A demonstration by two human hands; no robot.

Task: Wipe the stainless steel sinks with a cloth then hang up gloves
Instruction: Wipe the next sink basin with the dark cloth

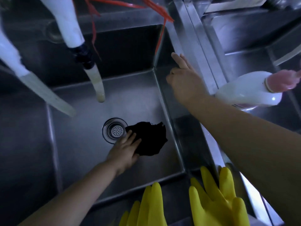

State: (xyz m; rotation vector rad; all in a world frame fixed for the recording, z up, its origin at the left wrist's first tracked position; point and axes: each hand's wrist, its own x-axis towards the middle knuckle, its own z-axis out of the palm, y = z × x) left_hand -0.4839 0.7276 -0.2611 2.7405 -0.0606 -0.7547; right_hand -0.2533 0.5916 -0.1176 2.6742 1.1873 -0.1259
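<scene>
A dark cloth [151,139] lies on the floor of the stainless steel sink [78,149], just right of the round drain strainer [114,130]. My left hand [125,150] presses down on the cloth's left edge with its fingers spread flat. My right hand [184,79] reaches over the sink's right wall toward the steel divider rim [197,51], fingers extended and holding nothing. Two yellow rubber gloves [213,199] hang over the near rim, fingers pointing up.
Two white-wrapped taps with pale hose ends [97,85] hang over the sink at left and centre. Red plastic strips [161,30] dangle at the back. A white bottle with a pink cap [249,90] lies on the divider beside a second sink [254,38] at right.
</scene>
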